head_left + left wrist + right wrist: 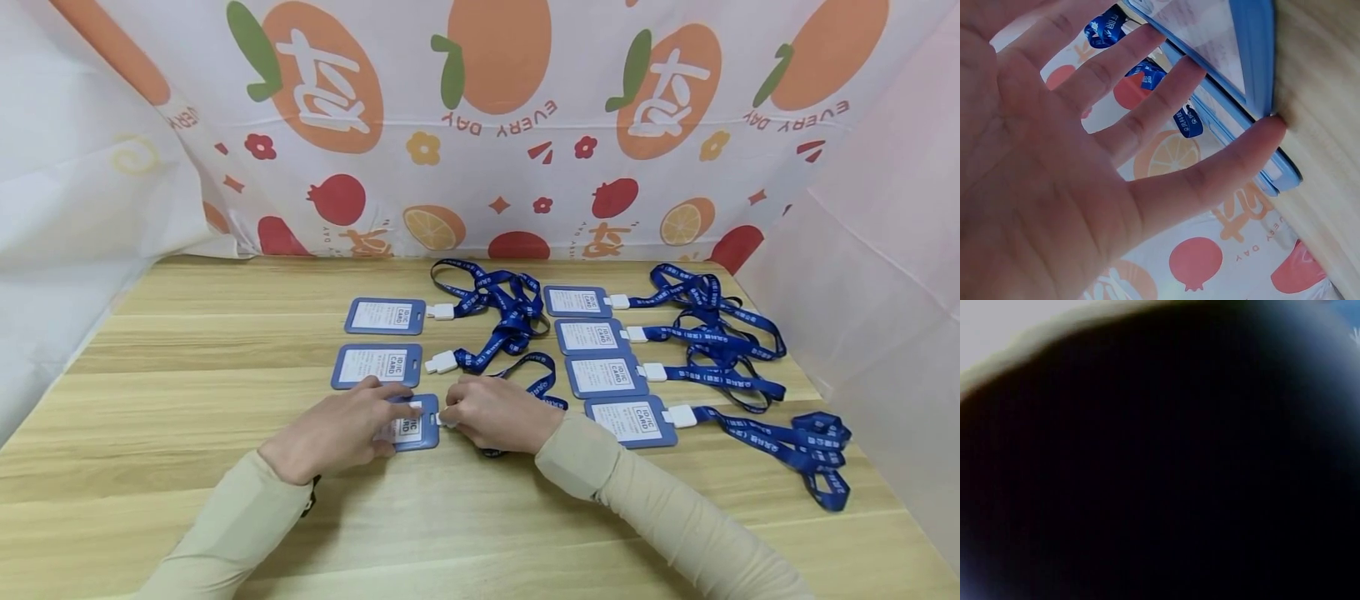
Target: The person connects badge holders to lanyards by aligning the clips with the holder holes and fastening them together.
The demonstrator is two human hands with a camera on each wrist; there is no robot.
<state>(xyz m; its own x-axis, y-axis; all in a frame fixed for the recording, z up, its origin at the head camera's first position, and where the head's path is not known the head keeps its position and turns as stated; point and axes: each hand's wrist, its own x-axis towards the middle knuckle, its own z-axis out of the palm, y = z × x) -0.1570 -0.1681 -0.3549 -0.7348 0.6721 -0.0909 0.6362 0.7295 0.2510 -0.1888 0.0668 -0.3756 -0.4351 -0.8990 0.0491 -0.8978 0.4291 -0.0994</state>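
Observation:
In the head view a blue ID card holder (427, 425) lies on the table, its printed card partly covered by my left hand (341, 429). The fingers of that hand are at the holder's far edge and its thumb at the near edge, gripping it. Close to the left wrist camera, the fingers stretch toward the blue frame. My right hand (502, 412) pinches a white lanyard clip (450, 417) at the holder's slotted end. From under that hand runs a blue lanyard (542, 382). Blur and darkness fill the right wrist view.
Two card holders (378, 367) lie beyond my left hand, white clips (442, 362) by their slotted ends. To the right, several holders (630, 421) with clips and blue lanyards (780, 442) form a column on the wooden table (450, 533). A fruit-print cloth (465, 167) hangs behind.

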